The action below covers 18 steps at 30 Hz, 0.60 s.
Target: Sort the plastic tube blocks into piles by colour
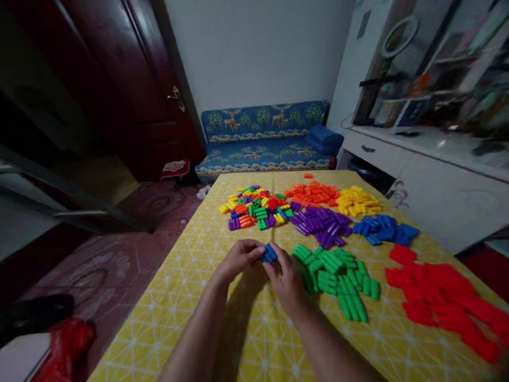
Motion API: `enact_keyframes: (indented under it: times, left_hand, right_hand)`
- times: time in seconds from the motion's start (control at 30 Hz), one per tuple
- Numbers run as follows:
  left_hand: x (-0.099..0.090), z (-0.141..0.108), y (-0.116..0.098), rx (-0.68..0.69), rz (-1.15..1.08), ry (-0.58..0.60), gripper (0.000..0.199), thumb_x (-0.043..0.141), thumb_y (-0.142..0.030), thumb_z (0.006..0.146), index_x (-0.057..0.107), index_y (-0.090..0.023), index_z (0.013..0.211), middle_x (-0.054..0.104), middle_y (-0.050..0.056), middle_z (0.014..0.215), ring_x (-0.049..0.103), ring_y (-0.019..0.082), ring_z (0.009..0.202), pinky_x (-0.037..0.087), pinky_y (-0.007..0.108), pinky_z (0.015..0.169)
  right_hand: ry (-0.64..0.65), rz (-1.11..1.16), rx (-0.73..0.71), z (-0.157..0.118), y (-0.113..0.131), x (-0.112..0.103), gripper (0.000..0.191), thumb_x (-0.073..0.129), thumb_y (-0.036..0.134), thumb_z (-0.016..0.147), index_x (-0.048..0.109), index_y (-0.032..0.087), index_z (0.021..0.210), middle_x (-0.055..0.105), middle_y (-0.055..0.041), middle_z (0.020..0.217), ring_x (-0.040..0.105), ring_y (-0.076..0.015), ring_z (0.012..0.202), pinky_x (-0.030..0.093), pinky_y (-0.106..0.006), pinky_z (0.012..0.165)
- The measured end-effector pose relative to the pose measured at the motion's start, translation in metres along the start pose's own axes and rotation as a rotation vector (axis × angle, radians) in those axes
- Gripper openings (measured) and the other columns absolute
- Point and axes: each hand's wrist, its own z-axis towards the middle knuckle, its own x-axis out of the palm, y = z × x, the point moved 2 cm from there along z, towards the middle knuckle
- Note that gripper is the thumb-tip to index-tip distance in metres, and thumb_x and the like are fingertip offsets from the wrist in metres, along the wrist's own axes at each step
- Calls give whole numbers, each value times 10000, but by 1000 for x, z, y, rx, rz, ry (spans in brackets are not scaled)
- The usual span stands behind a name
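Left hand (238,259) and right hand (288,281) meet over the table (191,297), both pinched on one small blue piece (269,253) held between the fingertips, just above the yellow cloth. Left fingers close on its left end, right fingers on its lower right side; middle of the piece shows between them.

Blue piece: looks like ribbed hard plastic, so likely light, stiff, not fragile. Smooth surface could slip a bit; ribs give some purchase. Best hold, judging from shape: thumb and forefinger across the short sides, near an end, as both hands do now. Too small to tell whether it is one block or two stuck together.

Orientation: long axis seems to run roughly left to right across the view, tilted slightly, near end lower right, far end toward upper left. Hard to be exact, fingers cover much of it.

Around: green pile (338,278) just right of the right hand, nearly touching it. Purple pile (322,223) beyond, blue pile (384,229) further right, red pile (441,297) at the right edge. Orange pile (312,193) and yellow pile (358,200) at the far end. Mixed pile (256,209) straight ahead of the hands, well apart.
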Motion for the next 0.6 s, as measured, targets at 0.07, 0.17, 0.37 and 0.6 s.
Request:
enact_keyframes:
  times: [0.07,0.17,0.37,0.6]
  left_hand:
    - [8,6,7,-29,-100,23,471,843,-529,594,724,-99,746,601,3,560,472,72,482,344,205,506]
    - [14,13,20,-20,-252,-23,451,866,-498,567,705,-106,724,623,20,577,523,99,507,392,226,546]
    - [10,17,39,103,-287,-283,354,844,-419,633,642,-129,613,575,-23,541,479,67,506,367,182,528]
    - [-1,26,41,72,-685,-350,373,720,-475,785,694,-116,883,708,70,780,652,125,681,525,215,650]
  right_hand:
    - [-78,7,-4,-2,-3,-1,358,506,262,966,518,198,1318,666,-103,1180,643,-196,1059,531,-311,869]
    - [-153,3,-20,-3,-5,-2,293,504,236,957,569,191,1238,687,-98,1104,661,-187,977,542,-299,813]
    - [-225,10,-12,1,-2,-11,210,540,231,916,634,185,1097,709,-79,968,668,-166,824,549,-271,710]
    - [-714,78,362,21,-74,-96,437,626,384,800,621,122,1150,705,-156,1025,683,-210,821,558,-346,745]
